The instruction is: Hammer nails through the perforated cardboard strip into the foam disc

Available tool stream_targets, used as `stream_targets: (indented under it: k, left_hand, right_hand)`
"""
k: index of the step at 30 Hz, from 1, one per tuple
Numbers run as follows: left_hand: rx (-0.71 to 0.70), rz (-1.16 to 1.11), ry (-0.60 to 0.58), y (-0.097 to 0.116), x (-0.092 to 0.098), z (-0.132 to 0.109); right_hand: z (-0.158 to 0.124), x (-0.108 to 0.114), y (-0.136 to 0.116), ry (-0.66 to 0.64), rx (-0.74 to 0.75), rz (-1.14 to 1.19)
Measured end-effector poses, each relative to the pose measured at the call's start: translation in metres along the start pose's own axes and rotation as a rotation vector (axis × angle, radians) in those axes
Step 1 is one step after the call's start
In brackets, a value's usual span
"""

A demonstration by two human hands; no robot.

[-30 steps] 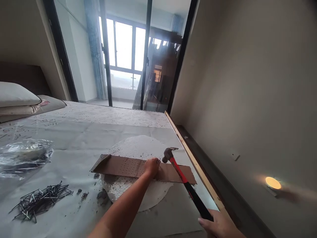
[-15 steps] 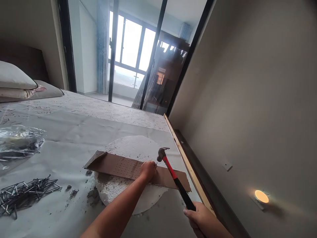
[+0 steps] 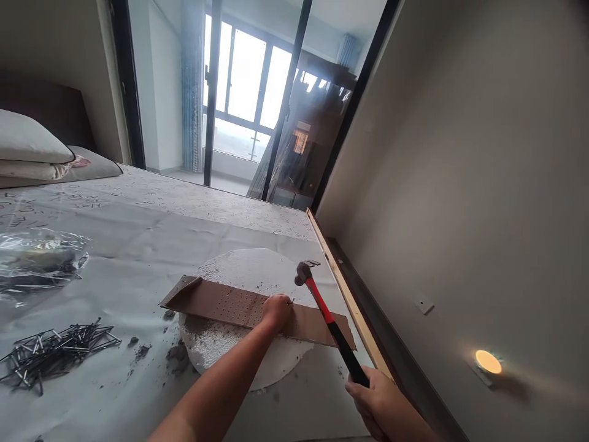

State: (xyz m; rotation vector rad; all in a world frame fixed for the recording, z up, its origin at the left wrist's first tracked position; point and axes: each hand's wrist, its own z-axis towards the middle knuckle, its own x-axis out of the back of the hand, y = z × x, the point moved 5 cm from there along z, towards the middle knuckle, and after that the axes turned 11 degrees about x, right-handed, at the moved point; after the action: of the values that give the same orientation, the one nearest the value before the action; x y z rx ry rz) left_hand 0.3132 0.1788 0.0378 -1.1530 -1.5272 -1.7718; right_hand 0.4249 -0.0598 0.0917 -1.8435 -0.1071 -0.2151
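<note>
My left hand is closed in a pinch, resting on a brown cardboard strip. A nail pokes out beside its fingers, its lower part hidden. Rows of small holes run through the strip to the left of that hand, and its far left end is folded up. Beneath the cardboard lies a round white foam disc. My right hand grips the black handle of a claw hammer with a red neck. The hammer's head hovers just right of and above the nail, apart from it.
Several loose nails lie piled at the left, below a clear plastic bag. Grey crumbs are scattered by the disc. A wooden rail edges the covered bed on the right, near the wall. Pillows sit at the back left.
The hammer head has risen slightly, still beside the nail. My left hand keeps its place on the cardboard. The whole view has shifted a little.
</note>
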Motion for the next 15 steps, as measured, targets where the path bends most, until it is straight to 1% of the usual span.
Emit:
stream_targets:
  k: [3,7,9,13,15]
  left_hand:
    - [0.006,-0.073,-0.003,0.000,0.003,0.000]
    - [0.022,-0.185,0.009,-0.003,0.009,-0.001]
    - [0.044,-0.292,0.032,-0.008,0.013,0.001]
    - [0.147,-0.573,0.113,-0.021,0.021,0.007]
    - [0.199,-0.684,0.124,-0.027,0.022,0.011]
  right_hand:
    - [-0.001,0.002,0.003,0.013,-0.012,0.013]
    - [0.007,-0.012,0.023,-0.029,-0.080,0.049]
    - [0.010,-0.016,0.027,-0.029,-0.083,0.055]
    - [0.008,-0.011,0.016,0.013,-0.024,0.040]
    - [0.006,-0.008,0.010,0.025,0.013,0.044]
